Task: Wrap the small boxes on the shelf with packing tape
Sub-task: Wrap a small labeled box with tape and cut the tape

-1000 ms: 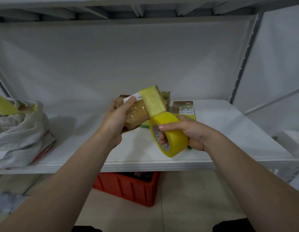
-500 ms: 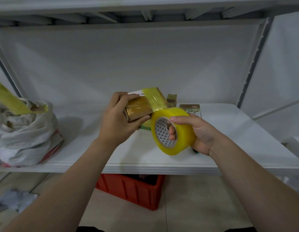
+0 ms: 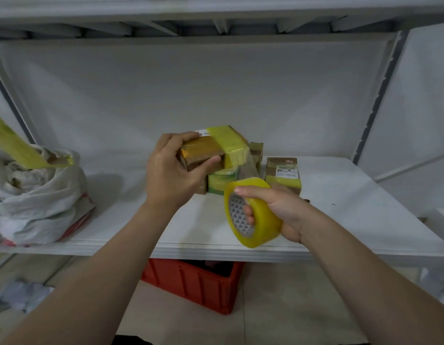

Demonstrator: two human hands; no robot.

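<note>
While the left hand (image 3: 173,175) is raised over the shelf (image 3: 340,207), thumb and fingers clamped round one small box (image 3: 203,151), the right hand (image 3: 285,212) sits lower and nearer — fingers hooked through the core of the one tape roll (image 3: 253,215), gripping it. One strip of tape (image 3: 245,168) runs from roll to box. Three more boxes (image 3: 284,173) show on the shelf behind — any others hidden. One white sack (image 3: 34,195) left, one red crate (image 3: 198,285) below.

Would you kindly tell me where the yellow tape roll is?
In the head view the tape roll sits right of centre, gripped by the right hand over the front edge of the shelf, below the box held in the left hand.
</note>
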